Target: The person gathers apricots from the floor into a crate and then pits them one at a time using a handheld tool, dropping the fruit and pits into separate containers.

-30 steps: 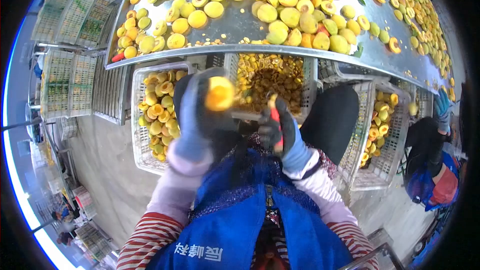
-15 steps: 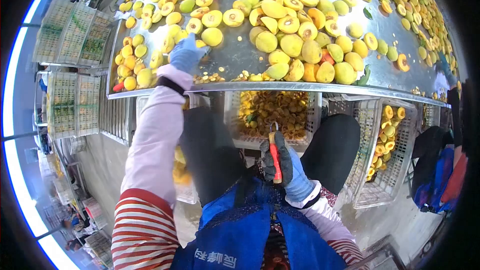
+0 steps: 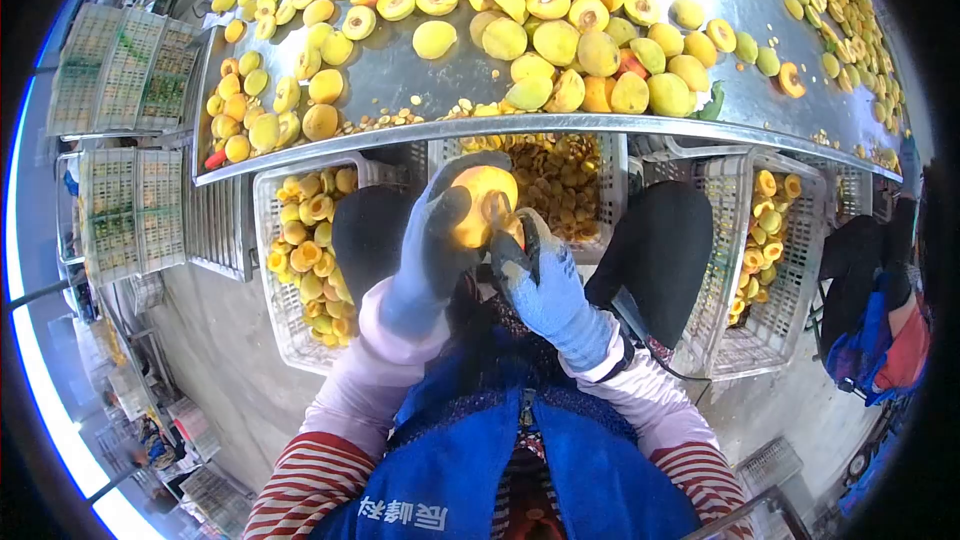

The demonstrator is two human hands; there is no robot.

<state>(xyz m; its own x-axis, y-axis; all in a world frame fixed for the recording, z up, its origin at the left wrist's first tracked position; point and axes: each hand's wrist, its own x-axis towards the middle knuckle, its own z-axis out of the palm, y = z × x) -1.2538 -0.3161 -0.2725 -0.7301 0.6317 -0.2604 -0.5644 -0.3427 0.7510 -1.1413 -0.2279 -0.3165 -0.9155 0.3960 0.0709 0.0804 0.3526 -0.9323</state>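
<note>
My left hand (image 3: 425, 240), in a blue and dark glove, is wrapped around a yellow peach half (image 3: 483, 195). The cut face, with a brown centre, is turned toward my right hand (image 3: 555, 290). That hand, also gloved, is closed around the pitting tool, whose handle is mostly hidden by my fingers. The tool's tip meets the brown centre of the peach half. Both hands are together above my lap, just in front of the metal table edge (image 3: 560, 124). Beneath them sits a crate (image 3: 613, 200) of brown pits and scraps (image 3: 565, 180).
Cut and whole peaches (image 3: 600, 52) cover much of the metal table. A white crate (image 3: 290, 325) of peach halves stands left of my knees, another crate (image 3: 775, 345) to the right. Stacked crates (image 3: 135, 205) line the far left. A co-worker (image 3: 870, 310) sits at far right.
My left hand has come back from the table to my lap with a peach half. My right hand has risen slightly, bringing the red-handled tool to the fruit.
</note>
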